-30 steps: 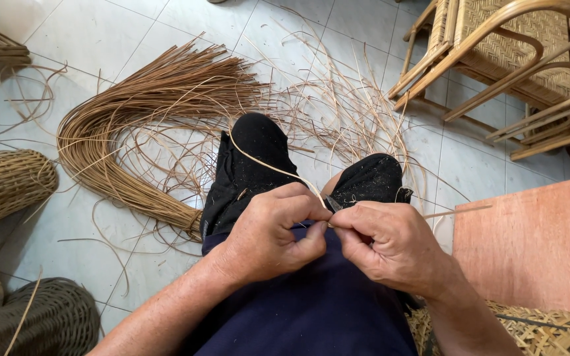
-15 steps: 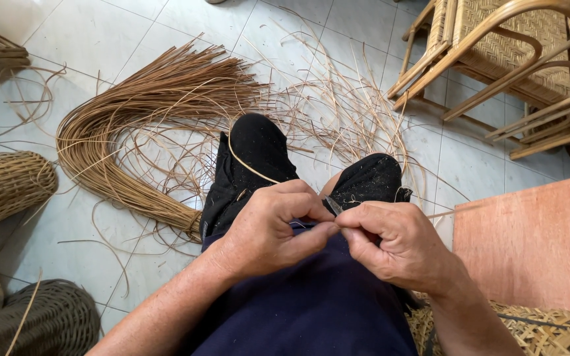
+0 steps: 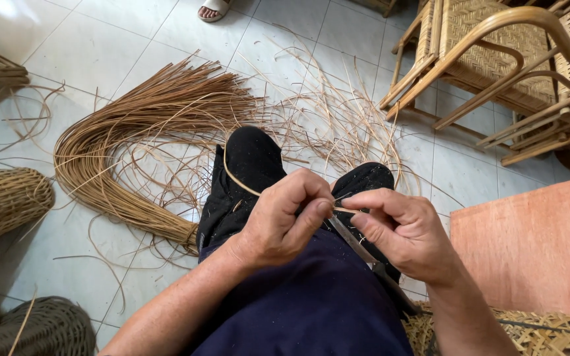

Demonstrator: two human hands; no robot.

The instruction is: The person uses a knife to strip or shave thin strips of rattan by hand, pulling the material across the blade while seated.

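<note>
A: Both hands pinch 1 thin rattan strand [image 3: 239,183] over the lap, left hand [image 3: 284,217] beside right hand [image 3: 400,231].

B: A blade [image 3: 351,238] lies beneath; a slip risks cut fingers.

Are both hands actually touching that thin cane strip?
Touching. The head view shows the left hand and right hand each pinching the thin cane strip between thumb and fingers, with no gap.

Head-worn view, steeply down, close.
</note>
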